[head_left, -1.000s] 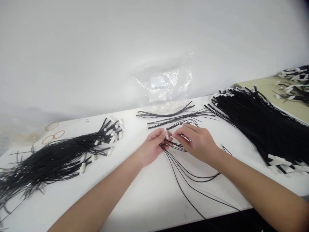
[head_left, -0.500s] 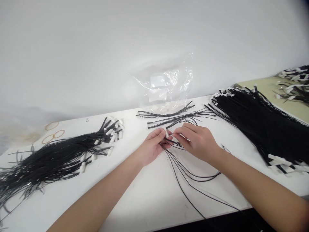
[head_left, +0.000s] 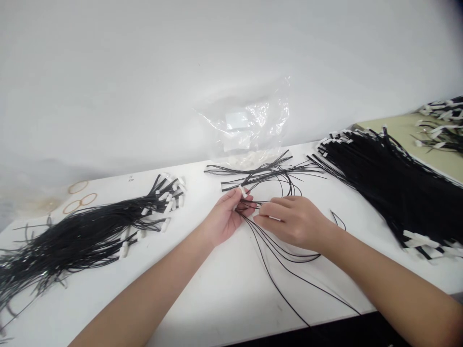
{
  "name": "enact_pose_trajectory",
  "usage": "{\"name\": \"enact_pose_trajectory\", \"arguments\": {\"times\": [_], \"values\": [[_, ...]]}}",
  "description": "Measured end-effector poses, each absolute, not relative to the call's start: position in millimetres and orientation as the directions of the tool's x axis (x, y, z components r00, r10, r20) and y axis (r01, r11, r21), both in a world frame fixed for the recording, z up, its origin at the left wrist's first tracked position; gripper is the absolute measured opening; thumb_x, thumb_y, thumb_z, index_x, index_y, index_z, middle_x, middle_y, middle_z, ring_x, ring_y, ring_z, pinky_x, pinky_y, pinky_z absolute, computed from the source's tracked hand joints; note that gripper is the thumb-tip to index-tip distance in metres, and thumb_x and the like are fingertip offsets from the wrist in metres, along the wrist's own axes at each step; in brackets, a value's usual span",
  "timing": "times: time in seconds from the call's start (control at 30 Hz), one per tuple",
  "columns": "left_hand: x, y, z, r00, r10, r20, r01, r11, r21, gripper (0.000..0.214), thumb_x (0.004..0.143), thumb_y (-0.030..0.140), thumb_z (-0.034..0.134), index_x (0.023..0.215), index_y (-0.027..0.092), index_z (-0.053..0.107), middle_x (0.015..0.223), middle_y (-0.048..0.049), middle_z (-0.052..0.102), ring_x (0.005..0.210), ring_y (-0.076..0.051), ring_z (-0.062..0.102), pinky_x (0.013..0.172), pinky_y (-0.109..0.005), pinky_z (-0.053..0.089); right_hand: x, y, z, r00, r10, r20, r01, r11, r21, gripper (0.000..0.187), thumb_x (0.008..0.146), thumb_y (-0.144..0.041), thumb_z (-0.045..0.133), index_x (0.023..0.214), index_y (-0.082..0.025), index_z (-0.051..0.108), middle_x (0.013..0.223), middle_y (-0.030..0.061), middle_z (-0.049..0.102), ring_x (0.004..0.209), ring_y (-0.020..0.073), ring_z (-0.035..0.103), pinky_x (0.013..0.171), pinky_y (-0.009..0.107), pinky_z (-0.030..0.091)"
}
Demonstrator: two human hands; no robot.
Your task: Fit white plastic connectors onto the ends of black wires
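Observation:
My left hand [head_left: 224, 218] pinches a small white connector [head_left: 242, 191] between thumb and fingertips at the middle of the white table [head_left: 217, 294]. My right hand [head_left: 294, 221] sits just right of it, fingers curled round thin black wires [head_left: 278, 250] that trail from both hands toward the table's front edge. The two hands are a finger's width apart. More loose black wires [head_left: 260, 173] lie just beyond the hands.
A pile of black wires with white connectors [head_left: 90, 231] lies at the left, a larger black bundle [head_left: 390, 188] at the right. A clear plastic bag [head_left: 249, 130] leans on the wall. Rubber bands [head_left: 79, 197] lie far left. Another wire heap [head_left: 443, 127] rests on a beige surface.
My left hand has lifted the white connector slightly up and left. My right hand has slid back and down along the wires, away from the connector.

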State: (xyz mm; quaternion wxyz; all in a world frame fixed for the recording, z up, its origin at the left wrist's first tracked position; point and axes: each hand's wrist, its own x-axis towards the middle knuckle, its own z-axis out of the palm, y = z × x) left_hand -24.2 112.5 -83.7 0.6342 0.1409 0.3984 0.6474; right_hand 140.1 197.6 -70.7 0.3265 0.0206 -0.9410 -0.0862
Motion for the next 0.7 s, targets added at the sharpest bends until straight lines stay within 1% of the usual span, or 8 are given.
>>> {"name": "enact_pose_trajectory", "arguments": {"times": [0.07, 0.17, 0.3, 0.5, 0.7], "values": [[-23.9, 112.6, -83.8, -0.174, 0.928, -0.331, -0.710, 0.114, 0.694, 0.015, 0.080, 0.028, 0.061, 0.084, 0.015, 0.058, 0.079, -0.0019, 0.059, 0.069, -0.009, 0.060, 0.066, -0.020, 0.050, 138.8, 197.4, -71.8, -0.824, -0.125, 0.553, -0.023, 0.982, 0.188, 0.020, 0.078, -0.002, 0.046, 0.068, -0.018, 0.055, 0.073, -0.0036, 0.055, 0.057, 0.0058, 0.037, 0.047, 0.024, 0.022], [-23.3, 112.4, -84.4, -0.194, 0.923, -0.333, -0.714, 0.100, 0.693, 0.016, 0.080, 0.029, 0.061, 0.085, 0.014, 0.058, 0.080, -0.0020, 0.060, 0.069, -0.010, 0.060, 0.066, -0.020, 0.050, 136.5, 197.4, -72.2, -0.832, -0.148, 0.534, -0.047, 0.979, 0.197, 0.021, 0.075, -0.001, 0.047, 0.069, -0.018, 0.056, 0.073, -0.0046, 0.055, 0.056, 0.0064, 0.035, 0.048, 0.024, 0.019], [-23.1, 111.9, -84.7, -0.189, 0.922, -0.339, -0.728, 0.100, 0.678, 0.015, 0.080, 0.028, 0.061, 0.085, 0.014, 0.058, 0.079, -0.0018, 0.060, 0.069, -0.009, 0.060, 0.067, -0.020, 0.051, 134.9, 197.7, -72.1, -0.828, -0.159, 0.537, -0.061, 0.979, 0.195, 0.022, 0.073, 0.000, 0.050, 0.071, -0.020, 0.058, 0.071, -0.0055, 0.055, 0.056, 0.0067, 0.034, 0.049, 0.024, 0.020], [-23.3, 112.1, -84.0, -0.183, 0.922, -0.342, -0.746, 0.097, 0.659, 0.014, 0.080, 0.027, 0.061, 0.084, 0.014, 0.057, 0.081, -0.0015, 0.059, 0.072, -0.009, 0.061, 0.070, -0.020, 0.051, 133.6, 196.9, -70.6, -0.824, -0.164, 0.542, -0.072, 0.980, 0.187, 0.022, 0.075, 0.001, 0.049, 0.076, -0.019, 0.059, 0.070, -0.0043, 0.054, 0.058, 0.0062, 0.037, 0.050, 0.024, 0.021], [-23.5, 111.6, -83.2, -0.183, 0.921, -0.345, -0.743, 0.100, 0.661, 0.014, 0.080, 0.026, 0.061, 0.086, 0.014, 0.057, 0.079, -0.0013, 0.059, 0.071, -0.009, 0.061, 0.069, -0.020, 0.052, 132.4, 196.1, -72.3, -0.785, -0.177, 0.594, -0.066, 0.977, 0.204, 0.019, 0.075, -0.002, 0.052, 0.076, -0.019, 0.059, 0.066, -0.0051, 0.054, 0.056, 0.0060, 0.036, 0.049, 0.024, 0.019]]}}
